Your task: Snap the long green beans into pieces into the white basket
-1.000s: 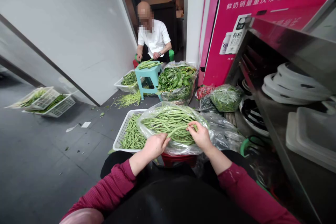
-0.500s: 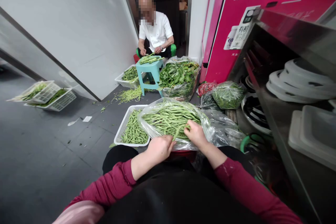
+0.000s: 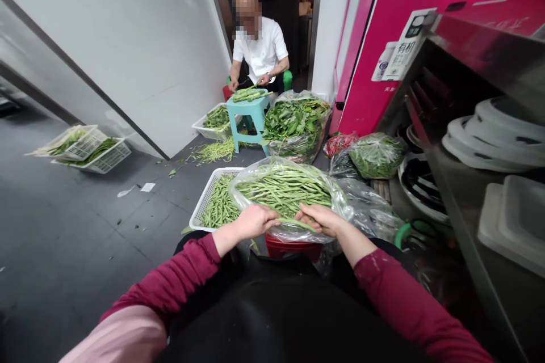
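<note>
My left hand (image 3: 256, 220) pinches one end of some long green beans (image 3: 294, 221) held level in front of me. My right hand (image 3: 318, 219) grips the other end, its fingers curled around them. How many beans are held I cannot tell. Just beyond my hands, a clear plastic bag (image 3: 342, 199) lies open, full of long whole green beans (image 3: 286, 184). Under it a red container (image 3: 289, 248) shows between my knees. On the left stands a white perforated basket (image 3: 197, 216) with short bean pieces (image 3: 219, 204).
Opposite sits a person in a white shirt (image 3: 263, 48), handling green stalks over a light-blue stool (image 3: 249, 108). A bag of leafy greens (image 3: 297, 119) stands beside it. White baskets (image 3: 111, 160) lie left; a metal shelf (image 3: 455, 204) with white lids (image 3: 485, 130) borders the right.
My hands have drawn slightly apart and the beans between them now lie level. The red container shows more fully. The whole view has shifted a little, so the scene sits farther right.
</note>
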`<state>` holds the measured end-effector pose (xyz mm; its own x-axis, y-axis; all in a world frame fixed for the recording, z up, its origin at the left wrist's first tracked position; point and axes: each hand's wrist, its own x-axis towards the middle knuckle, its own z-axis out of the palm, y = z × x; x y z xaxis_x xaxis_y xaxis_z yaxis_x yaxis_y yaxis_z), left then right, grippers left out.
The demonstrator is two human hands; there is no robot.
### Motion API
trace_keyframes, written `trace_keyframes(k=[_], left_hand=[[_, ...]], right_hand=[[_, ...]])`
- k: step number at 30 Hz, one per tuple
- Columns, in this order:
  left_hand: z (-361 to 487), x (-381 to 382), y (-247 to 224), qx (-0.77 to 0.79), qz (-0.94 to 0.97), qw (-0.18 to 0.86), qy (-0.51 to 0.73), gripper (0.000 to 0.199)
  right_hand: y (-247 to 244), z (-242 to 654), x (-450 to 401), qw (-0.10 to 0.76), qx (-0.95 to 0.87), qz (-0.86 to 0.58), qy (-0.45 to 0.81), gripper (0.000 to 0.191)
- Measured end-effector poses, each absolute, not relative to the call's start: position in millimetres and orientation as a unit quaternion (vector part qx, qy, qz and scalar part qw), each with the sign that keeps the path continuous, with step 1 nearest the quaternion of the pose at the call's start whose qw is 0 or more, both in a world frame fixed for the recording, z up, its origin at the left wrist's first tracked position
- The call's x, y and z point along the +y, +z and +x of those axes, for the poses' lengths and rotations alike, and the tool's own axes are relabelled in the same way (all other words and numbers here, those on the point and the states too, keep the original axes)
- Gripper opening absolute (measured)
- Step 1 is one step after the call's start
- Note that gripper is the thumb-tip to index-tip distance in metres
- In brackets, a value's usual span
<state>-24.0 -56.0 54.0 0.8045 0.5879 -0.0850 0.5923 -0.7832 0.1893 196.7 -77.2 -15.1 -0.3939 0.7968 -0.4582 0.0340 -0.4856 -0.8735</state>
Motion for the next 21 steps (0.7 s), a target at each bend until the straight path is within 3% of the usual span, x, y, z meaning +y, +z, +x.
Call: trace_keyframes(k=[3,8,13,18,21], left_hand=[[-14,-45,46,0.258,0.962,0.084,-0.007,0.037],[-13,-25,53,0.277,0.956,0.09,0.016,0.044],[-36,-7,65,0.35,0.892,0.285,-0.015,0.039],[-31,-7,71,0.401,0.803,0.44,0.017,0.041],[-25,-11,66,0.412,0.731,0.542,0.052,0.042]], right_hand=[[-12,193,-85,0.233,-0.401,-0.387,0.797,0.043],[-5,196,-89,0.261,-0.367,-0.364,0.815,0.032],[2,202,-89,0.315,-0.382,-0.343,0.799,0.026],[2,201,-92,0.274,-0.388,-0.302,0.827,0.026],[1,196,-93,0.334,-0.364,-0.287,0.821,0.025]])
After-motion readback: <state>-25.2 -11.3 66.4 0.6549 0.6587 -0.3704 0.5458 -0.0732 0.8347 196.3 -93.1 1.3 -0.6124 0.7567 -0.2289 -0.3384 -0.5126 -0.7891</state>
